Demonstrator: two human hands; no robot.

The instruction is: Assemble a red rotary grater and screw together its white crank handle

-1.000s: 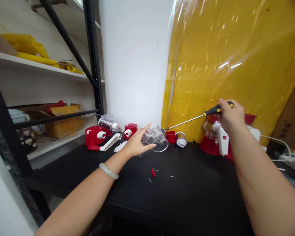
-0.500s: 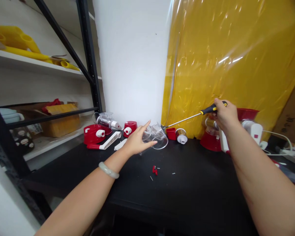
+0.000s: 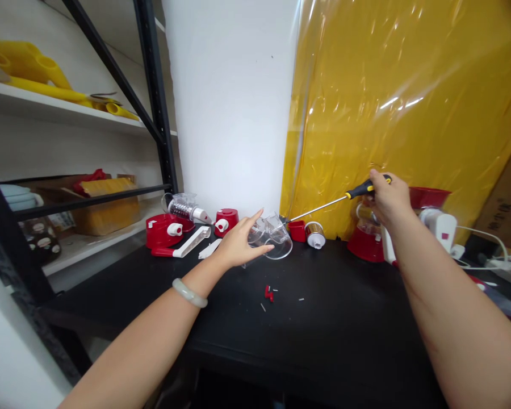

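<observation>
Clear, round-rimmed plastic part (image 3: 280, 237), beside widely spread fingers of left hand (image 3: 235, 243); black-and-yellow screwdriver (image 3: 352, 193), inside curled fingers of right hand (image 3: 392, 199)

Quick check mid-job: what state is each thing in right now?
Screwdriver: slanted, tip lower than handle.
Clear plastic part: tilted, partly hidden.
Left hand: thumb and forefinger spread; grip unclear.
Right hand: closed on the handle.
Grater drum: lying on its side.
Small red piece: lying loose.
</observation>
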